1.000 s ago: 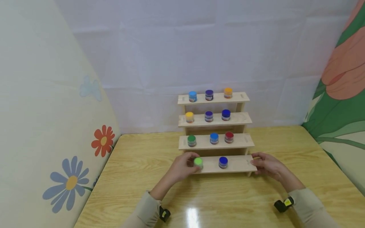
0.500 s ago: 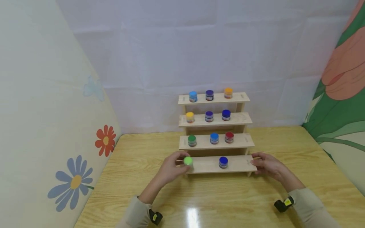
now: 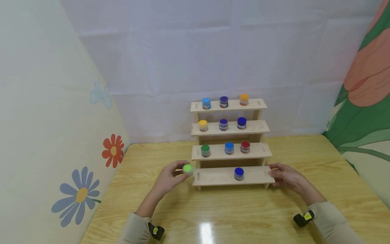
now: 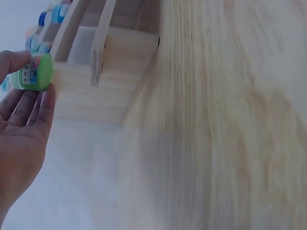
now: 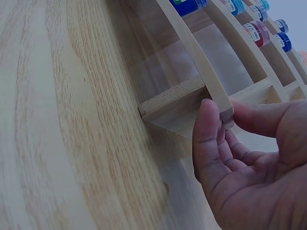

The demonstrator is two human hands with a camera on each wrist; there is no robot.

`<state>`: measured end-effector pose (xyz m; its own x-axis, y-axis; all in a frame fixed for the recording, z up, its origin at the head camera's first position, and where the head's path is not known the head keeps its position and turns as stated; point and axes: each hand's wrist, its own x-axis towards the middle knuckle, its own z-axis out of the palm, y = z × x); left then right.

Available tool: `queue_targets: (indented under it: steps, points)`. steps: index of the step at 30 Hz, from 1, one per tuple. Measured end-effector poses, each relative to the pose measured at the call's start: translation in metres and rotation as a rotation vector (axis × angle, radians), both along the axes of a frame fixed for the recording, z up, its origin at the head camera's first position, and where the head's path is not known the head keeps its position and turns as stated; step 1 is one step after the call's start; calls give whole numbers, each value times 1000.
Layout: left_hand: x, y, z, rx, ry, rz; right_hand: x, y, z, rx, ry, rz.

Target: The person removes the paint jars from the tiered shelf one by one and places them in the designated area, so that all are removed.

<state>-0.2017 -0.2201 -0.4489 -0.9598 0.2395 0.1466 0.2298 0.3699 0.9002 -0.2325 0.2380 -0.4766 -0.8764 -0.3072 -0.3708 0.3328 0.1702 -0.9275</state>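
Between thumb and fingers my left hand [image 3: 168,178] pinches a small paint jar [image 3: 187,169] with a light green lid, just off the left end of the lowest step. In the left wrist view the jar [image 4: 34,72] lies sideways in the picture, its printed label showing. My right hand [image 3: 286,177] grips the right end of the lowest step of a wooden tiered stand [image 3: 210,176]. The right wrist view has the thumb and a finger [image 5: 207,120] on either side of that board end. A dark blue jar [image 3: 239,174] stands on the same step.
Upper steps carry several jars, among them a green one [image 3: 205,150], a red one [image 3: 245,147], a yellow one [image 3: 203,125] and an orange one [image 3: 244,99]. The stand is on a wood-grain table [image 3: 231,210] before a white cloth backdrop [image 3: 170,67].
My left hand has carried the light green jar leftward from the lowest step, past its left end. My right hand has stayed in place on the stand.
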Motion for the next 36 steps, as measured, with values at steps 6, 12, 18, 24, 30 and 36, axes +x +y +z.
queue_targets:
  steps: [6, 12, 18, 24, 30, 36]
  points:
    - [-9, -18, -9, -4, -31, 20, 0, 0, -1, -8, -1, -2]
    - [-19, -29, -18, -25, -57, 80, 0, 0, -2, -27, 9, 2]
    - [-36, -37, -28, -39, -63, 118, -1, 0, -2, -43, 17, 8]
    - [-53, -40, -34, -89, -92, 145, -1, 0, -3, -39, 20, 4]
    - [-66, -39, -39, -121, -124, 156, -1, 1, -4, -39, 26, 7]
    - [-76, -38, -44, -131, -138, 151, -2, 1, -5, -48, 25, 6]
